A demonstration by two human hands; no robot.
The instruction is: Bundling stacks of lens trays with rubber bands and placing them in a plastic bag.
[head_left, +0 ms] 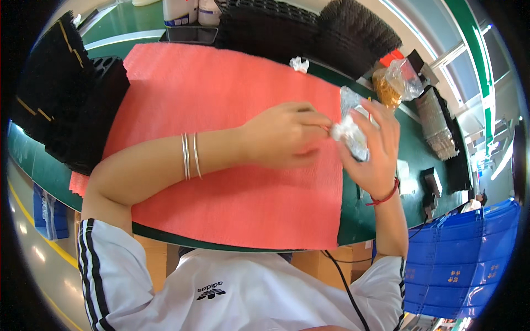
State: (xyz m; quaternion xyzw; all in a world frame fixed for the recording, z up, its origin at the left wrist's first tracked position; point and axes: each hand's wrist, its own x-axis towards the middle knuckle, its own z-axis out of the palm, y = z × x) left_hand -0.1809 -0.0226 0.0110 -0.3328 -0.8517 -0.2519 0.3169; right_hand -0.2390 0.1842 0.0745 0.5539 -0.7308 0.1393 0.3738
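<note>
My left hand [290, 135] is over the right part of a pink foam mat [232, 204], its fingers closed in a pinch. At its fingertips is a small reddish bit, too small and blurred to name. Facing it, my right hand [375, 146] curves its thumb and fingers about a crumpled white wad, like tissue [345, 129], at the mat's right edge. The wad reaches the left fingertips. A clear plastic packet [349, 99] lies just behind my right hand, partly hidden by its fingers.
Black trays with round holes [265, 27] stand along the back, more black trays [72, 105] at the left. Another white wad [299, 64] lies at the mat's far edge. Bags with yellow contents [387, 91] stand at the far right; a dark cable [345, 287] hangs in front.
</note>
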